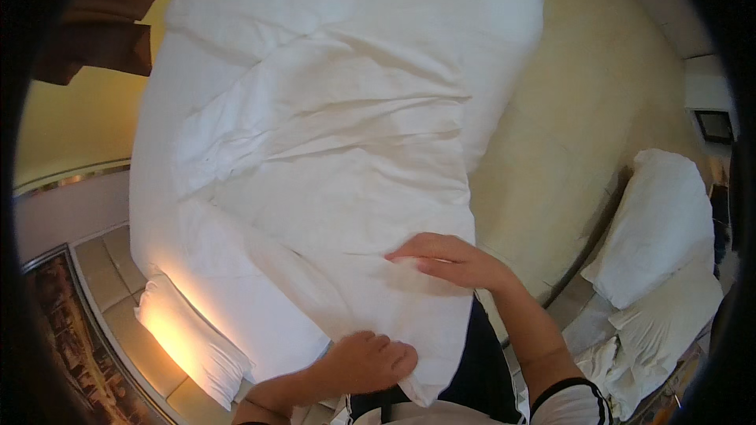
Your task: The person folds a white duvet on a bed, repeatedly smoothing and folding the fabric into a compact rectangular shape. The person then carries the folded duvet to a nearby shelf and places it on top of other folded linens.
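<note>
A large white duvet (354, 200) lies wrinkled across the bed in front of me, its near edge drawn up against my body. My left hand (378, 360) is clenched on that near edge, close to a hanging corner. Farther up the cloth, my right hand (449, 260) pinches a fold between thumb and fingers near the right-hand side. Between the duvet and the headboard shows the smooth white bed sheet (254, 319). A white pillow (189, 336) leans at the head of the bed, lit by warm light.
A padded beige headboard (115, 268) and a framed picture (77, 330) are at the left. Brown curtains (112, 47) hang at upper left. White pillows (655, 224) and crumpled white linen (661, 330) lie at the right, across the beige floor (567, 100).
</note>
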`<state>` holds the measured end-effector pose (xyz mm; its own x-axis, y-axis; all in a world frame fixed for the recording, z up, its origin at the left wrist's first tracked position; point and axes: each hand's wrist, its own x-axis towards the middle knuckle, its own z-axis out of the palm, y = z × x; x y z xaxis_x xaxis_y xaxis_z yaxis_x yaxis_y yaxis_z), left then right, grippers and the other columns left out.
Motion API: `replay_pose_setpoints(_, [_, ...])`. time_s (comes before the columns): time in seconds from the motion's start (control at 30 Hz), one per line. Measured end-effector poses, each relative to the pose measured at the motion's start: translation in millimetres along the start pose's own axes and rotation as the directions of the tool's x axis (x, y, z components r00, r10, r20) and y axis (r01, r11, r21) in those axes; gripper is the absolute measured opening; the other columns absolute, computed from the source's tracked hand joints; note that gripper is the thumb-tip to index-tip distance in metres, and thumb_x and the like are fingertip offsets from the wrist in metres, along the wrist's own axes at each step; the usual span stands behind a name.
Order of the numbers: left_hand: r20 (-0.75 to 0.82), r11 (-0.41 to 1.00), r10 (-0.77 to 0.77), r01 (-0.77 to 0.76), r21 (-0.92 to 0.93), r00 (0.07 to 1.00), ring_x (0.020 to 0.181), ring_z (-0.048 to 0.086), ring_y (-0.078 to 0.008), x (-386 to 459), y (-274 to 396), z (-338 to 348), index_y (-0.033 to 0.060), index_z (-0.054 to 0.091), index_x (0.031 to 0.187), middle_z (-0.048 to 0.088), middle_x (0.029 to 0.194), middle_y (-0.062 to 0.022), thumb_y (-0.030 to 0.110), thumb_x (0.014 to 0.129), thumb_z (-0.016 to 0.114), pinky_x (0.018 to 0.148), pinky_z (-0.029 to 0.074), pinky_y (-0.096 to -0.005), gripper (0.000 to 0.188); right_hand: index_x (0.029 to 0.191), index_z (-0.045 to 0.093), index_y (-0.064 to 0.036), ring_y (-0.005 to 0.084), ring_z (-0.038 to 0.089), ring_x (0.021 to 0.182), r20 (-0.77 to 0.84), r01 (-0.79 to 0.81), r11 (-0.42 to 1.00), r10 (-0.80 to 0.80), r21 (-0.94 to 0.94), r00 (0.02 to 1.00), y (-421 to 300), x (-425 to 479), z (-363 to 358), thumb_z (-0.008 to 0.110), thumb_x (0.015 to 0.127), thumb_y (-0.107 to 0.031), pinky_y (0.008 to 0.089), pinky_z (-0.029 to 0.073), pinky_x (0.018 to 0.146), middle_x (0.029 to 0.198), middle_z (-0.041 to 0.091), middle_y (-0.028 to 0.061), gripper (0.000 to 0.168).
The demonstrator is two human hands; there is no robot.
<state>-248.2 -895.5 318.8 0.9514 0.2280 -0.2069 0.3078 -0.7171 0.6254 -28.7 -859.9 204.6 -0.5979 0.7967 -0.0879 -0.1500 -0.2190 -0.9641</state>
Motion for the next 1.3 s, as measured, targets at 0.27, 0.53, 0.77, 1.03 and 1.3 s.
replay_pose_setpoints(0.27, [0.023,0.998,-0.012,0.011,0.054,1.000,0.051,0.053,-0.0112,36.5,26.8,-46.6,0.0041,0.058,0.097,0.047,0.061,0.0004,0.020,0.077,0.063,0.044,0.042,-0.0208,0.026,0.136,0.034,-0.037,0.0260,0.016,0.138,0.535,0.398,0.413,0.301,-0.819,0.790,123.7,102.6,89.1,0.040,0.094,-0.034,0.0515,0.012,0.110,0.149,0.021,0.0055,0.043])
replay_pose_setpoints(0.53, [-0.251,0.974,-0.102,0.148,0.170,0.963,0.051,0.049,-0.0111,30.5,-16.3,-35.3,0.0033,0.062,0.090,0.050,0.067,-0.0026,0.010,0.071,0.061,0.043,0.036,-0.0195,0.020,0.140,0.032,-0.021,0.0223,0.013,0.139,0.686,0.606,0.329,0.433,-0.724,0.585,150.1,87.1,109.0,0.032,0.095,-0.037,0.0475,0.002,0.112,0.149,0.023,0.0020,0.047])
replay_pose_setpoints(0.77, [-0.501,0.982,-0.014,0.106,0.157,0.865,0.051,0.055,-0.0180,141.0,-98.7,-9.8,0.0073,0.057,0.072,0.048,0.061,-0.0033,0.013,0.067,0.059,0.042,0.043,-0.0296,0.008,0.132,0.039,-0.011,0.0211,0.031,0.122,0.291,-0.408,0.838,0.517,-0.362,0.805,93.7,49.1,-10.9,0.040,0.094,-0.030,0.0401,0.018,0.102,0.134,0.038,0.0054,0.043])
replay_pose_setpoints(1.03, [-0.510,0.969,-0.192,0.243,0.035,0.839,0.066,0.062,-0.0267,238.5,-208.6,80.1,0.0052,0.057,0.075,0.059,0.073,-0.0104,0.042,0.071,0.064,0.057,0.049,-0.0375,0.037,0.123,0.048,0.000,0.0197,0.051,0.103,-0.362,-0.446,0.844,0.533,0.299,0.765,88.3,-77.7,-64.3,0.049,0.093,-0.022,0.0316,0.038,0.091,0.117,0.055,0.0094,0.038])
replay_pose_setpoints(1.3, [-0.564,0.929,-0.325,0.369,-0.039,0.759,0.094,0.052,-0.0272,181.7,-226.9,66.7,0.0046,0.055,0.107,0.055,0.090,-0.0104,0.042,0.065,0.072,0.083,0.036,-0.0400,0.059,0.098,0.053,-0.004,0.0083,0.040,0.060,-0.856,-0.301,0.857,0.483,0.419,0.185,181.0,-106.7,-61.1,0.043,0.097,-0.020,0.0240,0.038,0.056,0.069,0.044,-0.0019,0.019])
